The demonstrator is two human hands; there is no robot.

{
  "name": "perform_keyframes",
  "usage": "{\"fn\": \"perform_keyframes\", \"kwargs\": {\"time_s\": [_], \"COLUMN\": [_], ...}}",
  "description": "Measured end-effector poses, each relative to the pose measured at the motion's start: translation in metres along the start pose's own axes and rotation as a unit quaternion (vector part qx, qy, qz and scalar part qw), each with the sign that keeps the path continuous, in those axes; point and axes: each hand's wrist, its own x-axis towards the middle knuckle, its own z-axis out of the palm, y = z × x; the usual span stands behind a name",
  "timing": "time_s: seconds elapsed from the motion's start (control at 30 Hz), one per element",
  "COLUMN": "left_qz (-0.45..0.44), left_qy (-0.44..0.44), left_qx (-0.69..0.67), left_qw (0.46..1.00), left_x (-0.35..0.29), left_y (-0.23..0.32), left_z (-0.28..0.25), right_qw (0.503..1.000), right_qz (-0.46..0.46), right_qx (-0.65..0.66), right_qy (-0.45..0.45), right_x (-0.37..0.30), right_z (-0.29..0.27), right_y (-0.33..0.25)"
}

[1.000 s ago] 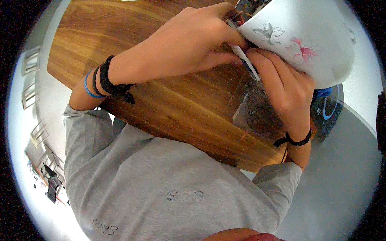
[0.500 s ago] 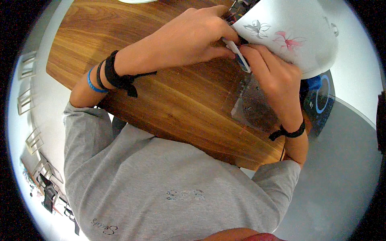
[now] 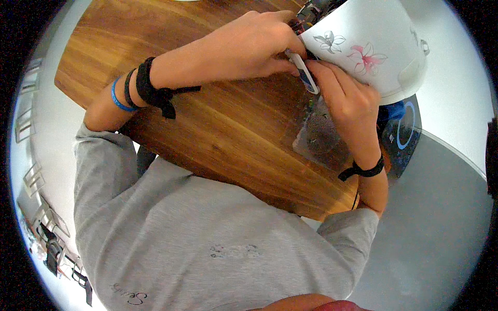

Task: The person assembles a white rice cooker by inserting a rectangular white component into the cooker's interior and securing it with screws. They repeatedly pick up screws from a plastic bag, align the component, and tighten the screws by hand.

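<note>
Now leftward in view, left hand (image 3: 261, 44) pinches white piece (image 3: 305, 76); right hand's (image 3: 348, 98) grip unclear.

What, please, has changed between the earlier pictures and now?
The white, flower-printed rounded housing, narrow white piece with a dark panel and right hand sit slightly farther left in the picture. The brown wooden table shifted left too, so this may be partly camera movement. Nothing was visibly taken hold of or let go. The left hand keeps its grip on the white piece; the right stays beside it.
</note>
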Motion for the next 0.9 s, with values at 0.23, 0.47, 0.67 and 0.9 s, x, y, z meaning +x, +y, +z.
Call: {"fn": "perform_keyframes", "kwargs": {"time_s": [0.23,0.47,0.67,0.9], "left_qz": [-0.011,-0.007,-0.002,-0.026], "left_qy": [-0.01,-0.013,-0.012,-0.03], "left_qx": [-0.002,0.015,-0.008,-0.008], "left_qw": [1.0,1.0,1.0,0.999], "left_x": [-0.001,0.022,0.012,0.003], "left_y": [-0.002,0.006,0.0,-0.002], "left_z": [0.0,0.018,0.013,0.001], "right_qw": [1.0,0.999,0.998,0.998], "right_qz": [0.016,0.024,0.055,0.056], "right_qx": [0.02,0.022,0.015,0.003], "right_qy": [-0.017,-0.003,0.004,0.005], "right_x": [0.002,-0.015,-0.011,0.0], "right_z": [-0.001,-0.006,0.005,0.004], "right_y": [-0.003,0.018,0.01,0.004]}}
